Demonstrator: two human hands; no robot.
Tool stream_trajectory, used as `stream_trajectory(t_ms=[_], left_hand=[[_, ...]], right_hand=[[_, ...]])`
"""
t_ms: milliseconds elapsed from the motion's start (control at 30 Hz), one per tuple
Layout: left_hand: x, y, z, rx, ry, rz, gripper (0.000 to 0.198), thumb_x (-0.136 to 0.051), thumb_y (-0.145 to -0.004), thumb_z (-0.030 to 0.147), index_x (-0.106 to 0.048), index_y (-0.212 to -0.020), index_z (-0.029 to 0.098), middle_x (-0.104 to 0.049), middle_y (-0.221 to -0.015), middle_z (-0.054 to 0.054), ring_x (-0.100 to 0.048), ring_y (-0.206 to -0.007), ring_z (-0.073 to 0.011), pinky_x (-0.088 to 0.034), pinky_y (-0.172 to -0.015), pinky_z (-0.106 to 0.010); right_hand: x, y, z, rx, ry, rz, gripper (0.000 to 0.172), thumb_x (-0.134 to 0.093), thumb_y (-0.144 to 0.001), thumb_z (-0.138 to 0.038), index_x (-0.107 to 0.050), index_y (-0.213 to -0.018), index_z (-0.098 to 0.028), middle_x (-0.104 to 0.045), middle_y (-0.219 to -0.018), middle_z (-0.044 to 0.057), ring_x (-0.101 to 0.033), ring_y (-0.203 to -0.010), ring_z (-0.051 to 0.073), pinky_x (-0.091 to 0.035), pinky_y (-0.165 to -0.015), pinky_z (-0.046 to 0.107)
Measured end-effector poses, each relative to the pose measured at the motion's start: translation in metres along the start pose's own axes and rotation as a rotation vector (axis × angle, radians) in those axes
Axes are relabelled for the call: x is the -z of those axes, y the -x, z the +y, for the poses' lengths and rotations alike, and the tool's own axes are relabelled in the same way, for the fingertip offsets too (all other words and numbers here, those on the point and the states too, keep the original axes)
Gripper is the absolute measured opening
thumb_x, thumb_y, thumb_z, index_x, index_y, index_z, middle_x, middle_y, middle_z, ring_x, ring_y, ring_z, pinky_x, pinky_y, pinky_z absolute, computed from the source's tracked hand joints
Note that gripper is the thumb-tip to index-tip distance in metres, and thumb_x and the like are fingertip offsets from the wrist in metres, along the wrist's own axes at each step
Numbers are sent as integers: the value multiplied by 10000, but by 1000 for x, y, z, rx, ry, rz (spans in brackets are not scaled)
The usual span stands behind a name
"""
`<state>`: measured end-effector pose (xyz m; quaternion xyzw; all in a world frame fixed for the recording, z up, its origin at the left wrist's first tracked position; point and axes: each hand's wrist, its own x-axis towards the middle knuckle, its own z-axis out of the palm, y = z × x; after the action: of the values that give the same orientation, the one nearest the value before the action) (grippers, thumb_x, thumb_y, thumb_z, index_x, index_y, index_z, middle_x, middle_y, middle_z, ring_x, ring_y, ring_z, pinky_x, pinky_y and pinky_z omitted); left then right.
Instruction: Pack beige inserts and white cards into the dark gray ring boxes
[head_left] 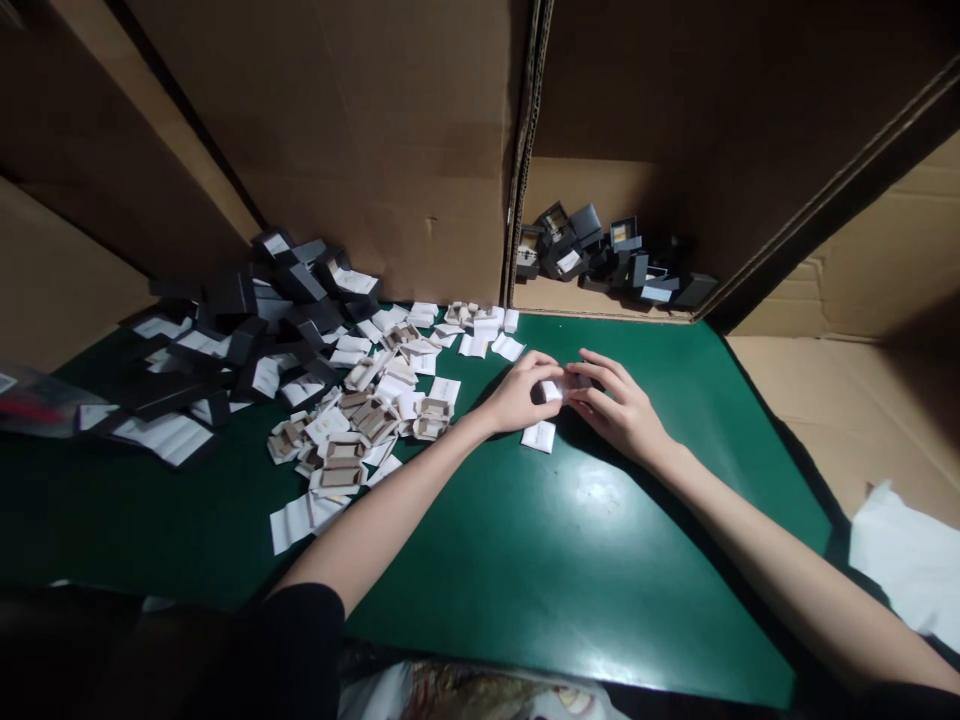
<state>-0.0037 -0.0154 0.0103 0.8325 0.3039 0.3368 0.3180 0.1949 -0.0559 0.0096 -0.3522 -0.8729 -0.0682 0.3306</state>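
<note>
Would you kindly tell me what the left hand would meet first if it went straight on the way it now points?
The left hand would likely first meet the small white piece it is touching, then the right hand just beyond, though depth is unclear.

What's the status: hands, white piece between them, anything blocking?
Left hand, right hand at white piece, partly hiding it. Flat white item nearer the body, not blocking.

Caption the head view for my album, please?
Left hand and right hand around a white piece at a green table.
</note>
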Motion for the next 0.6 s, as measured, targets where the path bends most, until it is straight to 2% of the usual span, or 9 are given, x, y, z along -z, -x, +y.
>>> stream_trajectory(t_ms=[100, 433, 600], left_hand=[[-2, 0, -3, 0, 66, 78, 188, -626, -738, 167, -638, -926, 170, -618, -1043, -78, -598, -993, -190, -471, -912, -337], [-6, -1, -1, 37, 58, 137, 87, -645, -757, 185, -639, -843, 174, -692, -1026, -56, -639, -968, -187, -485, -859, -307], [-9, -1, 2, 42, 14, 161, 76, -626, -757, 157, -642, -825, 185, -702, -985, -37, -647, -951, -186, -493, -863, -313]], right_hand=[[-2, 0, 2, -39, -20, 40, 97, -553, -868, -166, -605, -920, -230, -608, -1119, 102, -469, -1225, 278, -499, -911, 505], [-3, -3, -1, -32, 7, 108, 82, -552, -859, -136, -570, -850, -216, -600, -937, 79, -497, -1129, 261, -508, -895, 476], [-3, -4, -1, -41, -24, 77, 100, -532, -869, -138, -570, -840, -225, -606, -925, 67, -490, -1152, 264, -505, -896, 477]])
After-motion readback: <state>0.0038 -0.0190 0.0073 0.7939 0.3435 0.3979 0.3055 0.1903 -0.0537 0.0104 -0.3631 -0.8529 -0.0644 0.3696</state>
